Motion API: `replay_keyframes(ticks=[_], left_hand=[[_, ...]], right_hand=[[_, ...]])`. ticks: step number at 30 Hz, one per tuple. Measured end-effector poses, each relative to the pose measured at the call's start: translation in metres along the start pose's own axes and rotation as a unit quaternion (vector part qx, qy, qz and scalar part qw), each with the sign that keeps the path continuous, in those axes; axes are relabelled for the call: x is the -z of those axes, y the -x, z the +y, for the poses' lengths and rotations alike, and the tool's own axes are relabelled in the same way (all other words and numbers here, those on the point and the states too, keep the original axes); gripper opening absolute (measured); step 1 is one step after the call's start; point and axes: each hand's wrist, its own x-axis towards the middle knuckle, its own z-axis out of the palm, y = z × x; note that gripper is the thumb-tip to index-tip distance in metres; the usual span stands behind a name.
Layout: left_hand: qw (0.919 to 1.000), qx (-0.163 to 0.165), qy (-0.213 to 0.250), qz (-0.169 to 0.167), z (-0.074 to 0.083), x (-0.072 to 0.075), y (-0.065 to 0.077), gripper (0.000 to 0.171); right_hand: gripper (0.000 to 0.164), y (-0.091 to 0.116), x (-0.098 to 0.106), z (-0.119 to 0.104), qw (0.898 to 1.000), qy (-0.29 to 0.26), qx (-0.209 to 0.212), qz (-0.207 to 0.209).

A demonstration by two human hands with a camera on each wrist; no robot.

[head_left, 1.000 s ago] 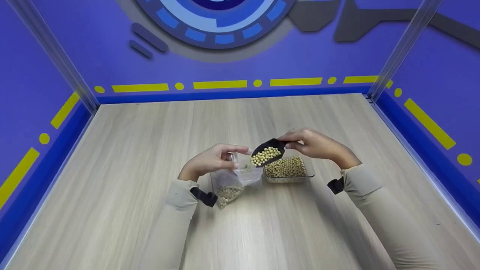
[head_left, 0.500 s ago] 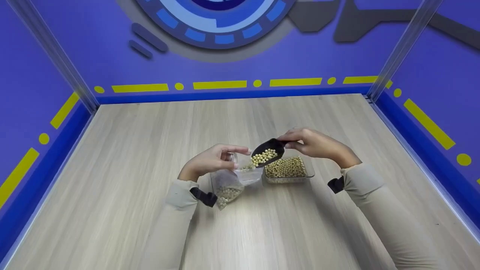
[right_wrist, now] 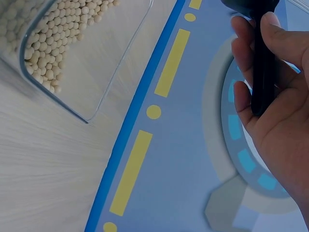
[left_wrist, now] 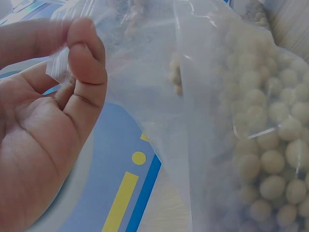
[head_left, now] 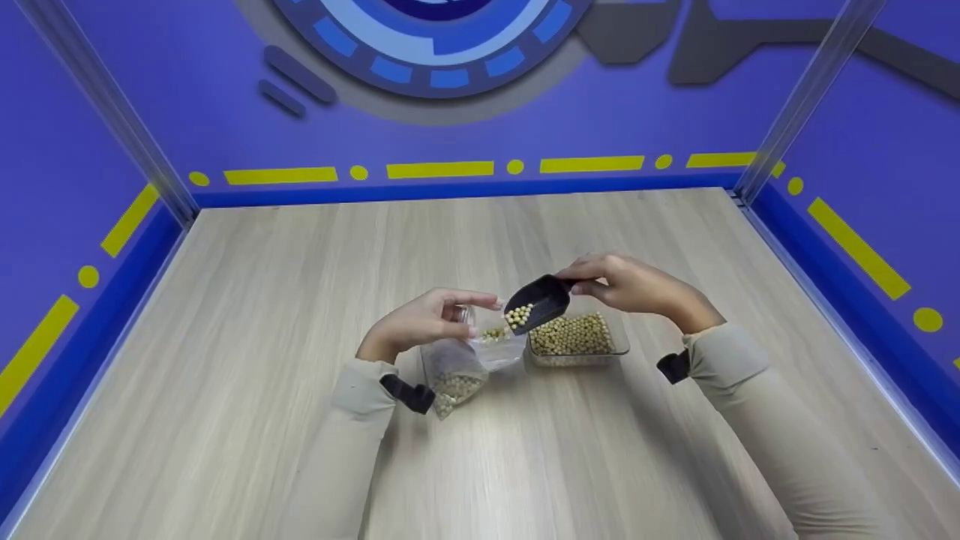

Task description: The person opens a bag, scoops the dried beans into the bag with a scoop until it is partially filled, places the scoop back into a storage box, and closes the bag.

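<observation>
My left hand (head_left: 420,322) holds the mouth of a clear zip bag (head_left: 457,367) spread, its fingers curled on the bag's edge in the left wrist view. Round pale-yellow beans, like soybeans, (left_wrist: 273,186) fill the lower part of the bag. My right hand (head_left: 622,283) grips the handle of a black scoop (head_left: 546,296), thumb along it in the right wrist view. Tilted down to the left, the scoop has its lip at the bag's mouth. A small heap of beans (head_left: 519,315) lies near that lip, and some more show just inside the bag opening.
A clear rectangular container (head_left: 619,346) with many of the same beans (right_wrist: 58,38) stands on the wooden table (head_left: 300,300), below the scoop and right of the bag. Blue panels (head_left: 187,135) with yellow marks enclose the table at the back and sides.
Beans have slid from the scoop into the bag, so fewer lie in the scoop. The scoop is tilted slightly more. My left hand has stayed in place.
</observation>
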Motion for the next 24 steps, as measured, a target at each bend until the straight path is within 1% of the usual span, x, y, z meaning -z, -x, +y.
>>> replay_keyframes(ticks=[8,18,24], left_hand=[[1.0,0.005,0.002,0.001,0.001,-0.0006,0.0002,0.055],[0.9998,0.004,0.02,-0.007,0.0002,-0.0003,0.0001,0.057],[0.9998,0.005,0.019,-0.005,0.0019,-0.0009,0.0008,0.056]], right_hand=[[0.03,0.0003,0.001,-0.0006,1.0,0.009,-0.002,0.005],[0.031,-0.0005,0.0034,-0.0015,1.0,0.006,0.0,-0.002],[0.031,0.0,0.0072,-0.0041,1.0,0.008,0.005,-0.006]])
